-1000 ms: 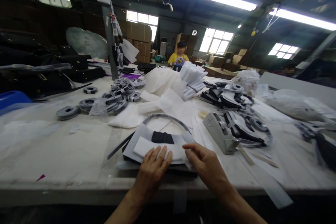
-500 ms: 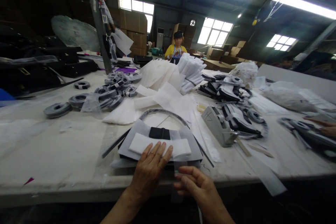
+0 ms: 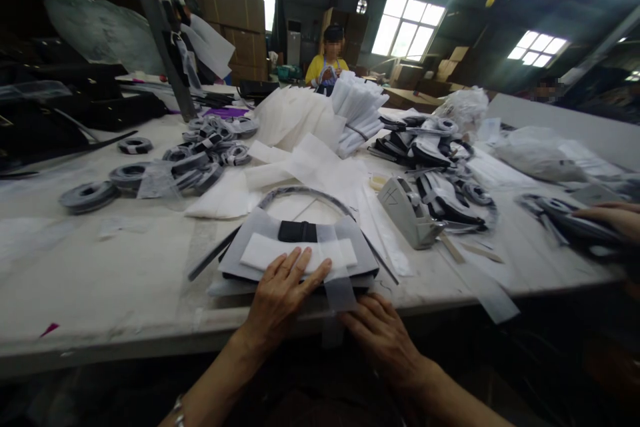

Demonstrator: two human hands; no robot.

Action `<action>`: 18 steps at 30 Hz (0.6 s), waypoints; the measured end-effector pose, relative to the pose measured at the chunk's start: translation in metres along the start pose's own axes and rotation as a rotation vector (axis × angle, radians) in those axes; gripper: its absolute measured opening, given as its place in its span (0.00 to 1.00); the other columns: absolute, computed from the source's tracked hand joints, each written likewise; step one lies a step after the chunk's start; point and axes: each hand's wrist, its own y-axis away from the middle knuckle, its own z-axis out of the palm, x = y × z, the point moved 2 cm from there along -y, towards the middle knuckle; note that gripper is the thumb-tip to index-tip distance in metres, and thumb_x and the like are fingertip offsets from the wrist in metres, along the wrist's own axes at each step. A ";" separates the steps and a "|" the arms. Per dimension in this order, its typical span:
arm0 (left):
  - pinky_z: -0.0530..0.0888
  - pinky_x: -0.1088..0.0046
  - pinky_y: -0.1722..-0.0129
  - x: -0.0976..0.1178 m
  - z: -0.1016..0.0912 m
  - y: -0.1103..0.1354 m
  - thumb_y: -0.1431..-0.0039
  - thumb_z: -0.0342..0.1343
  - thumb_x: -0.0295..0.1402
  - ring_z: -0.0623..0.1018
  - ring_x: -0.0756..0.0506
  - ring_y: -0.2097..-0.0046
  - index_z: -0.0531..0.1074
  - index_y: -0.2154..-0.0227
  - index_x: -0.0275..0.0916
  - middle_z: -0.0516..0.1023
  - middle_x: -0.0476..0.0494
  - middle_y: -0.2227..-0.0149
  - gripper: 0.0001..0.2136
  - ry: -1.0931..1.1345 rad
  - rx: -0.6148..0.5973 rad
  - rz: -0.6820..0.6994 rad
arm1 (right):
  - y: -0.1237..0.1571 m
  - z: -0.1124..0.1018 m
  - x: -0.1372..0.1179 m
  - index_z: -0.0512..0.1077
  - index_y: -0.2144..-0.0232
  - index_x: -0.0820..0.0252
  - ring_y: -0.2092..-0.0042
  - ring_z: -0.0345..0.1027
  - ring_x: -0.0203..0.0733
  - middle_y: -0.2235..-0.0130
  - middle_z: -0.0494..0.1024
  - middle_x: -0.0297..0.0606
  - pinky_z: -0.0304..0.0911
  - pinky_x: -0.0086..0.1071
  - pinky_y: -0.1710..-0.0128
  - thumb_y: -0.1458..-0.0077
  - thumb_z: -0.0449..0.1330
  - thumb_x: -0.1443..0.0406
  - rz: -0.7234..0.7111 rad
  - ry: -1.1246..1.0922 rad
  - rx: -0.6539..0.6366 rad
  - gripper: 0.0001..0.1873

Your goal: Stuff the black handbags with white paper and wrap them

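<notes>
A flat dark bag (image 3: 350, 245) wrapped in grey paper lies at the table's near edge, its curved handle (image 3: 305, 194) arching away from me. A white foam pad (image 3: 270, 251) lies across it, and a strip of clear tape (image 3: 338, 287) runs down over it and the edge. My left hand (image 3: 280, 293) presses flat on the pad, fingers spread. My right hand (image 3: 380, 337) sits at the table edge below the bag, fingers curled at the tape's lower end.
A grey tape dispenser (image 3: 407, 213) stands right of the bag. Behind lie rolls of tape (image 3: 195, 160), stacked white foam sheets (image 3: 345, 120) and dark wrapped parts (image 3: 430, 160). Another person's hand (image 3: 607, 217) reaches in at the right. A person in yellow (image 3: 327, 67) works far off.
My right hand has drawn back from the top of the bag to below the table edge, pulling the tape strip down. The view has tilted down. Another person's hand came in at the right.
</notes>
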 end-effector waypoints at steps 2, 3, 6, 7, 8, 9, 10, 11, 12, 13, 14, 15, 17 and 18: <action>0.66 0.61 0.43 -0.001 0.000 -0.001 0.32 0.42 0.26 0.71 0.41 0.41 0.57 0.36 0.51 0.72 0.42 0.41 0.24 -0.003 0.001 0.002 | -0.004 0.009 0.001 0.72 0.48 0.55 0.54 0.71 0.45 0.55 0.81 0.39 0.57 0.42 0.47 0.34 0.48 0.70 -0.001 0.050 0.038 0.18; 0.66 0.61 0.43 -0.001 0.000 -0.001 0.32 0.41 0.26 0.71 0.41 0.41 0.57 0.36 0.51 0.72 0.42 0.41 0.24 -0.005 -0.002 0.003 | -0.006 0.013 0.002 0.73 0.49 0.54 0.56 0.71 0.45 0.57 0.81 0.38 0.57 0.42 0.49 0.35 0.50 0.70 0.012 0.060 0.054 0.17; 0.67 0.61 0.44 -0.003 0.000 -0.002 0.32 0.40 0.26 0.72 0.41 0.41 0.57 0.36 0.51 0.72 0.42 0.41 0.24 -0.020 -0.004 0.006 | -0.016 0.018 0.001 0.76 0.56 0.51 0.63 0.69 0.43 0.63 0.81 0.36 0.58 0.40 0.56 0.37 0.54 0.70 0.067 0.038 0.106 0.13; 0.67 0.61 0.44 -0.003 0.000 -0.002 0.32 0.40 0.26 0.72 0.41 0.42 0.58 0.36 0.51 0.72 0.41 0.41 0.24 -0.024 -0.001 0.008 | -0.018 0.017 0.000 0.76 0.57 0.52 0.63 0.68 0.42 0.64 0.81 0.36 0.58 0.39 0.58 0.37 0.54 0.70 0.072 0.013 0.132 0.13; 0.67 0.61 0.44 -0.003 0.000 -0.001 0.32 0.41 0.26 0.72 0.41 0.42 0.58 0.36 0.51 0.72 0.41 0.41 0.24 -0.025 -0.002 0.008 | -0.020 0.015 0.000 0.76 0.58 0.52 0.63 0.68 0.42 0.63 0.81 0.36 0.59 0.39 0.59 0.37 0.53 0.70 0.067 -0.019 0.157 0.13; 0.67 0.61 0.44 -0.004 0.000 -0.001 0.32 0.41 0.26 0.72 0.41 0.42 0.58 0.36 0.51 0.72 0.41 0.41 0.24 -0.025 0.000 0.008 | -0.020 0.013 -0.001 0.76 0.58 0.53 0.62 0.69 0.42 0.62 0.81 0.36 0.59 0.39 0.59 0.37 0.52 0.71 0.054 -0.054 0.174 0.14; 0.66 0.61 0.44 -0.004 0.001 -0.001 0.32 0.42 0.25 0.72 0.41 0.41 0.58 0.36 0.51 0.72 0.41 0.41 0.24 -0.025 0.000 0.007 | -0.020 0.011 -0.002 0.76 0.58 0.54 0.61 0.70 0.42 0.62 0.81 0.37 0.60 0.39 0.59 0.37 0.52 0.71 0.039 -0.090 0.178 0.14; 0.66 0.61 0.43 -0.003 0.001 -0.001 0.33 0.43 0.25 0.72 0.41 0.41 0.58 0.36 0.51 0.72 0.41 0.41 0.25 -0.022 -0.004 0.006 | -0.018 0.009 -0.003 0.76 0.58 0.55 0.60 0.70 0.43 0.62 0.81 0.37 0.61 0.39 0.58 0.37 0.52 0.71 0.022 -0.125 0.173 0.14; 0.66 0.61 0.43 -0.003 0.001 -0.001 0.33 0.43 0.25 0.72 0.41 0.41 0.58 0.36 0.51 0.72 0.41 0.41 0.25 -0.019 -0.005 0.005 | -0.016 0.007 -0.005 0.76 0.58 0.56 0.59 0.71 0.43 0.62 0.82 0.37 0.62 0.40 0.56 0.37 0.51 0.71 0.007 -0.156 0.157 0.14; 0.66 0.61 0.43 -0.003 0.002 -0.001 0.33 0.43 0.25 0.72 0.41 0.41 0.59 0.36 0.51 0.71 0.41 0.41 0.24 -0.016 -0.004 0.004 | -0.013 0.006 -0.007 0.75 0.57 0.56 0.58 0.72 0.43 0.63 0.82 0.37 0.62 0.40 0.55 0.37 0.51 0.72 -0.002 -0.179 0.143 0.14; 0.65 0.61 0.43 -0.003 0.002 0.000 0.32 0.44 0.25 0.72 0.41 0.41 0.59 0.36 0.51 0.71 0.41 0.41 0.24 -0.012 -0.002 0.003 | -0.009 0.006 -0.009 0.75 0.57 0.56 0.58 0.72 0.43 0.63 0.82 0.37 0.63 0.41 0.53 0.37 0.51 0.72 0.001 -0.195 0.128 0.15; 0.65 0.61 0.43 -0.003 0.002 0.000 0.32 0.44 0.26 0.71 0.41 0.41 0.59 0.36 0.50 0.71 0.41 0.40 0.24 -0.008 -0.001 0.001 | -0.006 0.006 -0.011 0.75 0.57 0.56 0.58 0.73 0.42 0.63 0.82 0.37 0.63 0.41 0.51 0.37 0.50 0.72 0.009 -0.204 0.120 0.15; 0.65 0.60 0.43 -0.003 0.003 0.000 0.32 0.44 0.26 0.71 0.41 0.41 0.60 0.37 0.50 0.71 0.41 0.40 0.23 -0.003 0.005 -0.003 | -0.004 0.002 -0.017 0.74 0.56 0.56 0.59 0.73 0.42 0.64 0.82 0.37 0.63 0.43 0.50 0.37 0.49 0.72 0.006 -0.225 0.097 0.16; 0.65 0.60 0.43 -0.003 0.003 0.000 0.32 0.44 0.26 0.71 0.41 0.41 0.61 0.37 0.50 0.71 0.41 0.40 0.23 -0.001 0.005 -0.003 | -0.005 -0.001 -0.019 0.74 0.56 0.57 0.60 0.73 0.41 0.64 0.82 0.38 0.64 0.43 0.51 0.37 0.50 0.71 -0.013 -0.249 0.077 0.15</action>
